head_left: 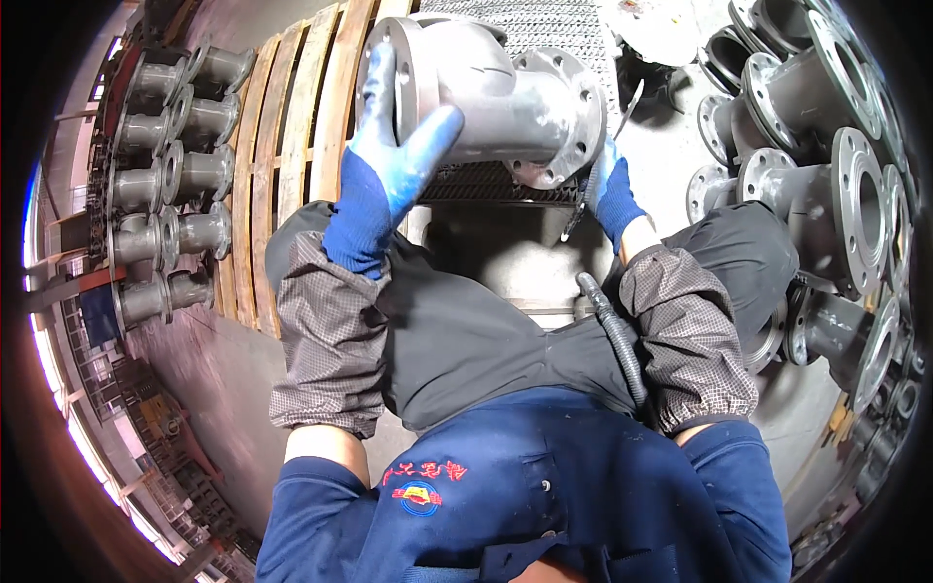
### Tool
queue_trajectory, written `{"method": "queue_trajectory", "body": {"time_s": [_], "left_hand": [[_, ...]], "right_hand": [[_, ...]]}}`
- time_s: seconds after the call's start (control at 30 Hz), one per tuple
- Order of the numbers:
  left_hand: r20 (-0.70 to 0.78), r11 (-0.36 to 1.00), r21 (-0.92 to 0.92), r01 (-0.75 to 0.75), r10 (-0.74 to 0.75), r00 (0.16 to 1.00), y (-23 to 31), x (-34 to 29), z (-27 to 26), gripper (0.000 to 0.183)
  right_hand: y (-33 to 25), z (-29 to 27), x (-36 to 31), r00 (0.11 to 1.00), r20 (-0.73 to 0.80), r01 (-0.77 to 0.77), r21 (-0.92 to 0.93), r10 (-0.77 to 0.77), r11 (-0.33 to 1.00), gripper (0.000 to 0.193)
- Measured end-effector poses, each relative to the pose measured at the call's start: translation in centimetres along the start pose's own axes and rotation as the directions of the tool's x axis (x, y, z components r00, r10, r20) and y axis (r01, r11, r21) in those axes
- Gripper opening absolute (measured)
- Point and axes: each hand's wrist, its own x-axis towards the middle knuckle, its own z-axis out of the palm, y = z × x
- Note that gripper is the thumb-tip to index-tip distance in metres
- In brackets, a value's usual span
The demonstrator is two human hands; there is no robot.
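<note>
A grey metal flanged pipe fitting (486, 92) lies on its side in front of me, with a bolt-holed flange at each end and a third one low on its far side. My left hand (394, 146), in a blue glove, rests against the left flange with its finger stretched and thumb spread. At the right flange, my right hand (612, 189), also gloved, closes around a thin, slightly curved metal tool (590, 185). That tool slants up beside the flange's face. The fingers of this hand are partly hidden behind it.
Beneath the fitting is a ribbed metal grating (544, 24). A wooden pallet (292, 146) lies to the left, beyond it several stacked flanged fittings (199, 175). More fittings (807, 194) crowd the right side. A grey corrugated hose (614, 335) runs over my right thigh.
</note>
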Motion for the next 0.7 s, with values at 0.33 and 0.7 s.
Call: {"method": "queue_trajectory", "body": {"time_s": [0.33,0.7], "left_hand": [[-0.132,0.977,0.106,-0.186,0.199,0.971,-1.8,-1.4,-2.2,0.071],[0.065,0.715,0.570,-0.404,0.451,0.890,-1.9,-1.8,-4.9,0.040]], "right_hand": [[-3.5,4.5,-6.6,1.000,0.016,0.017,-0.418,-0.011,0.908,0.040],[-5.2,5.6,-6.4,0.996,-0.066,-0.071,-0.312,0.053,0.948,0.055]]}}
